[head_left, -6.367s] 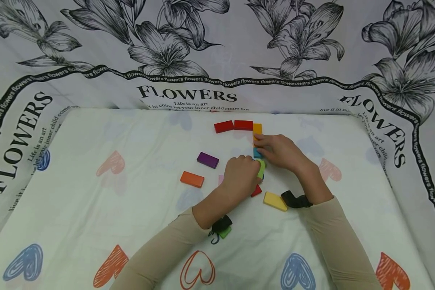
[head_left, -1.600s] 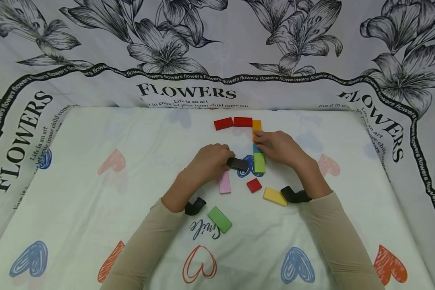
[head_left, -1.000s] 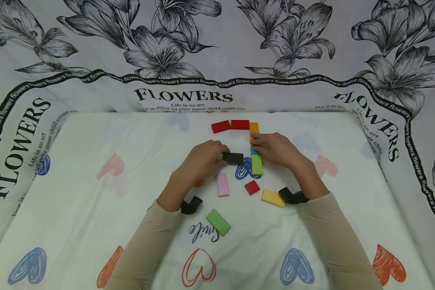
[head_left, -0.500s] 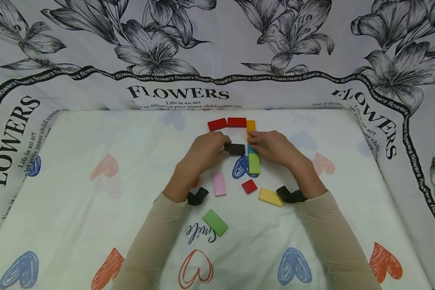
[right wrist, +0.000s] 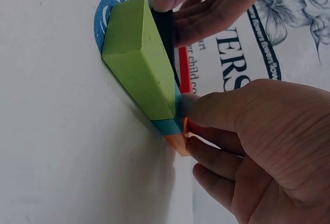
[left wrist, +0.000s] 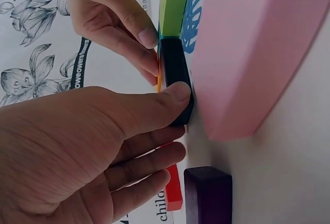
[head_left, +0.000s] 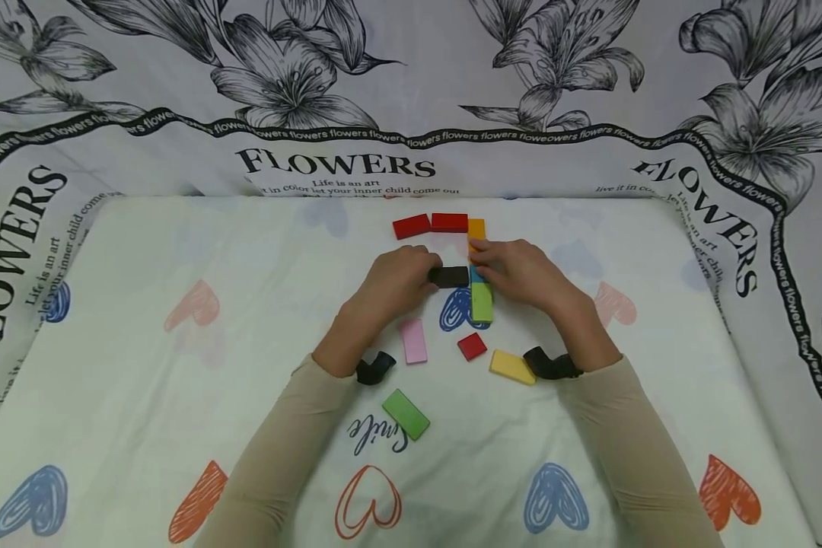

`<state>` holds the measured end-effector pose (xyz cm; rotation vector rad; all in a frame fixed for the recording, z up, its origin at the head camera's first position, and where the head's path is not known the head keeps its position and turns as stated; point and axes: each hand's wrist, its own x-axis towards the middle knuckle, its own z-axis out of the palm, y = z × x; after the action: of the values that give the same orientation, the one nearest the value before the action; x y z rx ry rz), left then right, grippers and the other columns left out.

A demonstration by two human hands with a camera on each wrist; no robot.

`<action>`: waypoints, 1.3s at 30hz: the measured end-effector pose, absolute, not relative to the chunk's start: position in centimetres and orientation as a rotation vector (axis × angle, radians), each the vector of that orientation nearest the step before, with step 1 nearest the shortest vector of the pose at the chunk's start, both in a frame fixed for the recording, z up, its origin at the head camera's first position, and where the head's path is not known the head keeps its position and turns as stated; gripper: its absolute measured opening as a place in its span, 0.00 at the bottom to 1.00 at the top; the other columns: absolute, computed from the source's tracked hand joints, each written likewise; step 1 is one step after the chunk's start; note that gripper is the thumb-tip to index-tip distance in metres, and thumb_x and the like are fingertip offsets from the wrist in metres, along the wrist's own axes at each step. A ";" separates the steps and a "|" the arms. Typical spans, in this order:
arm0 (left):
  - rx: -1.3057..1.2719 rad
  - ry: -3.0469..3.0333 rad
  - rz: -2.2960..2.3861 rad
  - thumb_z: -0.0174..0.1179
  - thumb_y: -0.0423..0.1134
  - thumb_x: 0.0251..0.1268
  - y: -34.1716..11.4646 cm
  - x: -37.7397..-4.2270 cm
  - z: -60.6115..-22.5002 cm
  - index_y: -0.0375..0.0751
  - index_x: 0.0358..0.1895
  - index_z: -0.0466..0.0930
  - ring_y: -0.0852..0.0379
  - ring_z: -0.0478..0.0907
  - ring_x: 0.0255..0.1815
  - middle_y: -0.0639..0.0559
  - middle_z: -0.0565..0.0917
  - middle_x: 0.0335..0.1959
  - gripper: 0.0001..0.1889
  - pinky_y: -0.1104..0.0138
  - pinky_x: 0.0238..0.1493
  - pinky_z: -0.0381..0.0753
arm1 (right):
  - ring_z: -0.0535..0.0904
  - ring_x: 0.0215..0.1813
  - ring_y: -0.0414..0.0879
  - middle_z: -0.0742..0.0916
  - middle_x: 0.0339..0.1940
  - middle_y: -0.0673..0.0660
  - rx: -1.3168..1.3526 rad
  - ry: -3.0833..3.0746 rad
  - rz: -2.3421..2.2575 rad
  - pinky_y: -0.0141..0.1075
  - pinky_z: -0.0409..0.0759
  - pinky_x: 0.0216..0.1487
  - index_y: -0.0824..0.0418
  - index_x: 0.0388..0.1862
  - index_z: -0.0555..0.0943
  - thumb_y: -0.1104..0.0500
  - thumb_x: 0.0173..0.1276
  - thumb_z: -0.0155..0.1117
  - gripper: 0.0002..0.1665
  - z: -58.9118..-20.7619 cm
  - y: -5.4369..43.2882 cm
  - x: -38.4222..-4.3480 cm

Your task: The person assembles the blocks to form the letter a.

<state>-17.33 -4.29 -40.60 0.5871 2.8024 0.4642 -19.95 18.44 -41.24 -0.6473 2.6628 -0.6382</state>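
Note:
My left hand [head_left: 399, 283] pinches a black block [head_left: 452, 277] by its left end, thumb on its face in the left wrist view. That block's other end lies against or very near the row, at the blue block [head_left: 477, 275]. My right hand [head_left: 526, 272] is at the row's right side. Its index finger lies over the yellow-orange block [head_left: 476, 226], which it holds with the thumb near the blue block. The lime green block [head_left: 482, 303] ends the row nearest me. Two red blocks [head_left: 448, 222] run left from the row's far end.
A pink block [head_left: 414, 341], a small red block [head_left: 472, 346], a yellow block [head_left: 511, 367] and a green block [head_left: 406, 415] lie loose on the heart-print cloth [head_left: 281, 457]. Beyond my left fingers stands a purple block [left wrist: 209, 195], hidden in the head view.
My left hand has left the lime green block, taken the black block and moved it away from me, up beside the blue one. My right hand has stayed at the row.

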 end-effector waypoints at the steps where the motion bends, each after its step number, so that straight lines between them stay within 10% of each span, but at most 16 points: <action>1: 0.585 2.804 0.460 0.71 0.40 0.70 -4.3 -17.3 -40.7 0.43 0.61 0.87 0.49 0.81 0.49 0.46 0.88 0.49 0.19 0.59 0.57 0.85 | 0.71 0.82 0.60 0.77 0.80 0.54 -0.642 2.663 -0.640 0.56 0.72 0.79 0.58 0.73 0.78 0.58 0.79 0.64 0.25 -41.3 18.4 -19.9; 39: 0.643 2.859 0.380 0.68 0.42 0.73 -4.1 -17.2 -41.2 0.45 0.64 0.85 0.49 0.81 0.51 0.46 0.87 0.53 0.19 0.60 0.57 0.85 | 0.72 0.81 0.62 0.77 0.80 0.54 -0.605 2.679 -0.621 0.56 0.76 0.77 0.57 0.73 0.78 0.58 0.79 0.65 0.26 -41.1 18.1 -19.7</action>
<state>-17.21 -4.07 -41.21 0.6431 2.8587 0.3798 -19.75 18.10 -41.12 -0.6049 2.6790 -0.6206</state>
